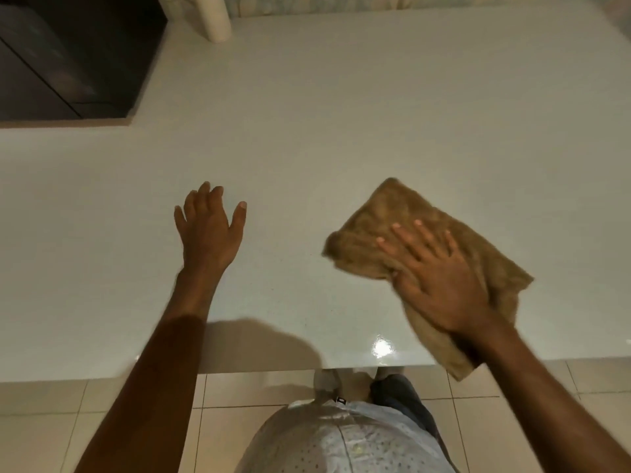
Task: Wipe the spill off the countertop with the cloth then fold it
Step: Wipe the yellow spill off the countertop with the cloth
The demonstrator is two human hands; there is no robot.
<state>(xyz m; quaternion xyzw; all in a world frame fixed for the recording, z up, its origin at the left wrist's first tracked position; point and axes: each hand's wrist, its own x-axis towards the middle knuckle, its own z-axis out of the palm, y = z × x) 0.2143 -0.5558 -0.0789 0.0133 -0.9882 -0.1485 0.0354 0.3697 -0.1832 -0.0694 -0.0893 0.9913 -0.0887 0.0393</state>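
A brown cloth (392,213) lies crumpled on the pale countertop (341,114), right of centre, with one end hanging over the front edge. My right hand (440,274) presses flat on the cloth, fingers spread, thumb tucked at its lower fold. My left hand (210,230) hovers or rests on the bare counter to the left, palm down, fingers apart, holding nothing. A wet sheen (382,348) glints on the counter near the front edge, just left of the cloth's hanging end. I cannot make out any other spill.
A dark sunken sink or hob (68,63) occupies the back left corner. A white cylinder (215,18) stands at the back beside it. Beige floor tiles (51,421) lie below the counter's front edge, where my torso and legs show.
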